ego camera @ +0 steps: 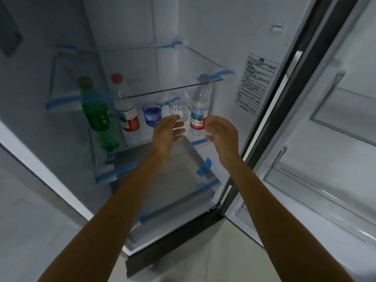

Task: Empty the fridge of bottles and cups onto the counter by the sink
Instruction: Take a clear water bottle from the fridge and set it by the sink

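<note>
While both open hands, left hand and right hand, reached in empty, green bottle, two water bottles, blue cup and clear glass remained shelved.

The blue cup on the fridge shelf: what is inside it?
The blue cup is translucent and shows only blue tint; whether it holds liquid I cannot tell. The left hand partly covers its lower right side.

We see a pale tiled floor below, dim bluish light, and a white wall left.
</note>
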